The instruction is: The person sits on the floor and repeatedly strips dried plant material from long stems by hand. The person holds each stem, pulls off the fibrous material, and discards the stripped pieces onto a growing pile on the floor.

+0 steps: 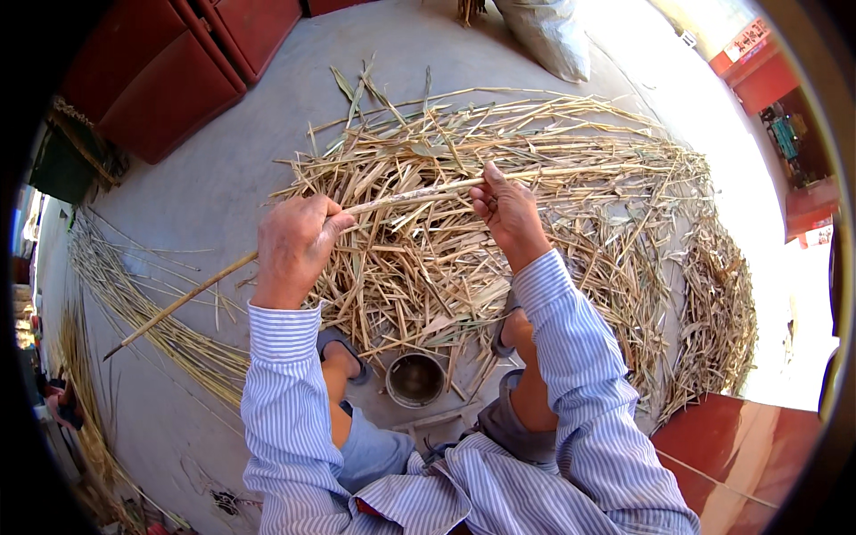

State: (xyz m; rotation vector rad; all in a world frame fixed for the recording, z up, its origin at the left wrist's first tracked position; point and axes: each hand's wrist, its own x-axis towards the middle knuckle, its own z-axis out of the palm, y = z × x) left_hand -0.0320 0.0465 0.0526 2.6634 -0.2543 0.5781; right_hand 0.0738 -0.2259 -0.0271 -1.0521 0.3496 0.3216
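Note:
A long straw-coloured stalk (pixel 205 287), like a reed, slants across in front of me, its dark tip low at the left and its other end reaching up to the right. My left hand (pixel 296 248) is closed round its middle, thumb along the top. Farther along, my right hand (pixel 510 214) pinches it between thumb and fingers. Below both hands spreads a thick heap of dry stalks and husks (pixel 383 276) on the grey floor. Where the stalk's right end stops among the heap is hard to make out.
Between my feet stands a small round metal pot (pixel 415 380) with dark contents. Long, thin stalks (pixel 160 308) lie at the left. A pale sack (pixel 557 45) stands at the back, dark red furniture (pixel 169 80) at the back left, and a red-brown panel (pixel 713 446) at the lower right.

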